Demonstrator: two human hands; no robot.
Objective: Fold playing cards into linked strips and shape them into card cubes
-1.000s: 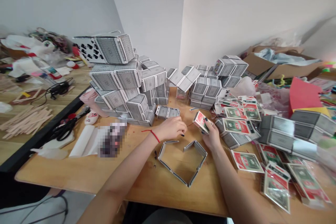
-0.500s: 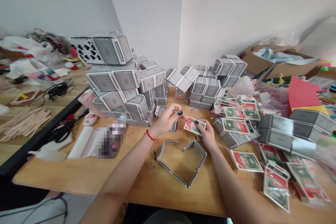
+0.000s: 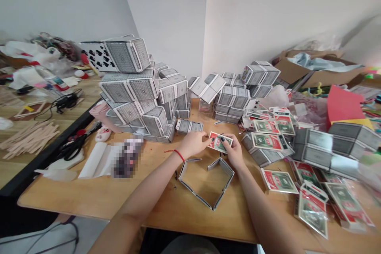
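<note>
A red, white and green pack of playing cards (image 3: 216, 143) is held flat above the table between my hands. My right hand (image 3: 235, 152) grips its right end, thumb on top. At the left end, my left hand (image 3: 195, 144) closes on the pack, with its thumb over the top face; the fingers beneath are hidden. Just below my hands, a heart-like outline of playing cards standing on edge (image 3: 205, 198) sits on the table. Behind my left hand lies a low row of grey-backed cards (image 3: 189, 126).
Stacked card-built blocks (image 3: 133, 87) rise at the left, and more blocks (image 3: 232, 97) stand at centre right. Several card packs (image 3: 279, 181) lie at right. Black scissors (image 3: 73, 147), a white paper roll (image 3: 94, 160) and wooden sticks (image 3: 29, 141) are on the left.
My left hand has come down and to the right from above the pack onto its left end. The right hand still holds the pack in nearly the same place.
</note>
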